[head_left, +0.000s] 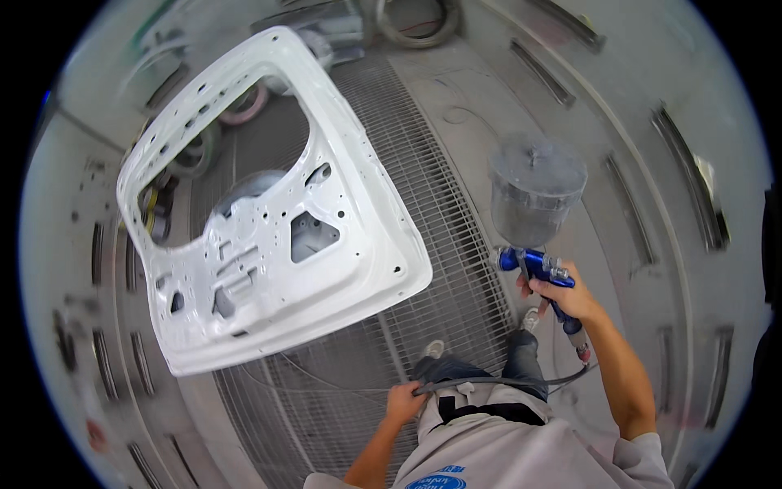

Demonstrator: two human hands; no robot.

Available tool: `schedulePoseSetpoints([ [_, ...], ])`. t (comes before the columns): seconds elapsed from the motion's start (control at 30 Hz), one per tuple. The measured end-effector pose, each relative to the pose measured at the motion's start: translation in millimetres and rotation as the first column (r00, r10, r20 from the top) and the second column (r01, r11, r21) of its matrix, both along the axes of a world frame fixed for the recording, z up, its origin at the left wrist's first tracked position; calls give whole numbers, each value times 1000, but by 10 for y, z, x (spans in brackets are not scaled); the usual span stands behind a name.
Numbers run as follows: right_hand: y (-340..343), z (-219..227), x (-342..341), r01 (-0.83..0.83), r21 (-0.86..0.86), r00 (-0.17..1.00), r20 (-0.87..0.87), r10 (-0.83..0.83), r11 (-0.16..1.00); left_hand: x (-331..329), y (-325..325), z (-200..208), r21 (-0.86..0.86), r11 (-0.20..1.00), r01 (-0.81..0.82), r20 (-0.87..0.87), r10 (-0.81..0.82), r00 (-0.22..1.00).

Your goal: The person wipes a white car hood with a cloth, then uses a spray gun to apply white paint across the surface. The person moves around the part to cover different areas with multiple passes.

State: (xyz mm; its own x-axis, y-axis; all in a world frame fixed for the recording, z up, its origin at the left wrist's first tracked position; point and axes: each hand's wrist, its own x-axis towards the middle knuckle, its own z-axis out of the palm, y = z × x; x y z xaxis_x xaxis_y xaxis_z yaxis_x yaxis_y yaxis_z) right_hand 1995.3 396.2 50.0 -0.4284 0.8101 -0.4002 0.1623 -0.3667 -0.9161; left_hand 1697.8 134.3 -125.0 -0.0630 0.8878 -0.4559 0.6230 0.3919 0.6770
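My right hand (568, 292) is closed round the handle of a blue spray gun (533, 265), with a cloudy grey paint cup (538, 191) standing on top. From the bottom of the handle a dark air hose (489, 381) runs left across my waist. My left hand (402, 402) grips that hose in front of my left hip. To the left, apart from both hands, a white car tailgate panel (366, 244) stands tilted, with a large window opening and several cut-outs. The gun's nozzle points left toward the panel. What holds the panel up is mostly hidden behind it.
Under the panel and my feet lies a metal floor grating (399, 114). A coiled hose or ring (417, 37) lies at the far end. Grey booth walls with dark slotted strips (692, 179) curve up on the right and left. The hose also trails behind the panel's lower edge.
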Motion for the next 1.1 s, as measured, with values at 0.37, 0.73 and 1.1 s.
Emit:
schedulePoseSetpoints([
  [0.37,1303,-573,156,-705,-241,679,42,733,667,2870,493,131,4,737,-676,191,663,723],
  [0.73,2472,-699,-679,-940,162,316,79,946,300,3712,1636,22,-29,386,-922,21,923,385],
  [1.1,4653,26,-1739,-924,104,382,344,858,369,3013,3693,364,139,423,-895,65,898,434],
])
